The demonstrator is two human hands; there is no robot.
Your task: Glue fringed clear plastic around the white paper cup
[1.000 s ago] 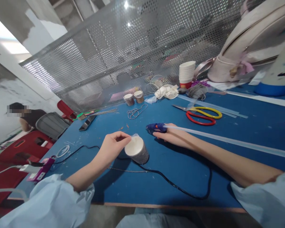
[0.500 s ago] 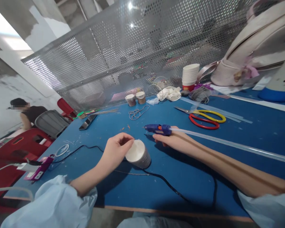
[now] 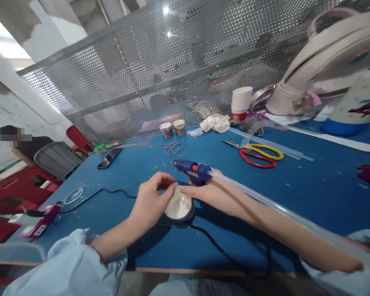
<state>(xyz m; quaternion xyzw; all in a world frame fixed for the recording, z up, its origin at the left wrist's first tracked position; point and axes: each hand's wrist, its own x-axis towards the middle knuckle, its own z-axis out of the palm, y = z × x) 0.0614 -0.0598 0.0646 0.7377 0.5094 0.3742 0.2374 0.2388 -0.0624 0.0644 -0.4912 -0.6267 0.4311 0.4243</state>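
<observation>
A white paper cup (image 3: 179, 206) with a grey-wrapped outside stands on the blue table, its mouth tipped toward me. My left hand (image 3: 154, 196) is closed, thumb and fingers pinched at the cup's far left rim. In my right hand (image 3: 208, 192) is a blue hot glue gun (image 3: 193, 169), held above and behind the cup with its nozzle pointing left. A long clear glue stick (image 3: 253, 191) sticks out of the gun's back over my forearm. My right thumb reaches to the cup's rim, close to my left fingertips.
Red-and-yellow scissors (image 3: 259, 155) lie at right, near clear glue sticks. Stacked paper cups (image 3: 241, 102), grey yarn (image 3: 253, 124) and two small wrapped cups stand along the perforated screen. A black cord (image 3: 214, 242) runs below the cup. At left are a phone (image 3: 109, 158), a purple power strip (image 3: 40, 222) and a seated person.
My right hand has brought the glue gun left, and its thumb is now at the cup's rim. The cup has tipped toward me. My view has shifted slightly right.
</observation>
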